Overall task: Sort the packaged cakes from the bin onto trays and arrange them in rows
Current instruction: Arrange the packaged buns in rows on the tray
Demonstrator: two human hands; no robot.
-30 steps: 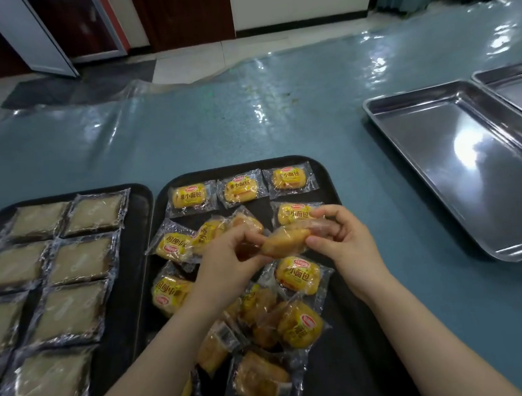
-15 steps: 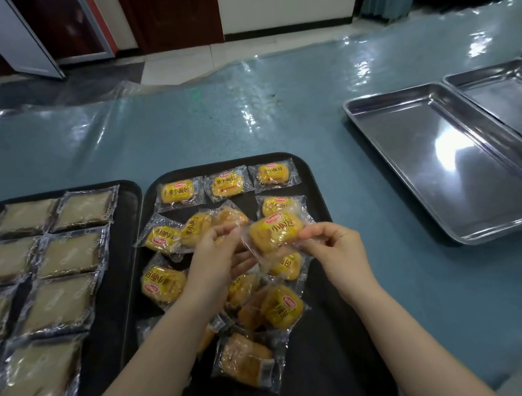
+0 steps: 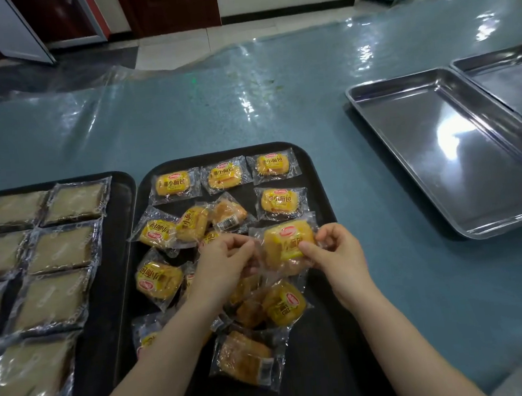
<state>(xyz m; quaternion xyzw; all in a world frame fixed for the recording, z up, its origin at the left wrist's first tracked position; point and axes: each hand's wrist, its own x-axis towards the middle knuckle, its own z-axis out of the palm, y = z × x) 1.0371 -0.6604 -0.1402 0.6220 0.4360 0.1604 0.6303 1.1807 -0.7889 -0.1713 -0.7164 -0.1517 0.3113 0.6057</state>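
Packaged cake (image 3: 289, 244) was pinched at its wrapper edges by the left hand (image 3: 227, 257) and right hand (image 3: 337, 251), just above the black tray (image 3: 331, 365). Row-arranging seemed underway; next, it would likely be laid flat beneath the second-row cake (image 3: 280, 201).

**Dim room, hard glare on plastic and steel**

The light is dim and cool. White glare streaks the clear plastic sheet (image 3: 243, 82) covering the blue surface (image 3: 402, 280), and a bright patch flares in the steel tray (image 3: 456, 136). The black tray (image 3: 328, 365) reads nearly featureless. Wide-angle distortion bends the far edge and the frame's sides. The near corners go soft, and wrapper print looks slightly smeared.
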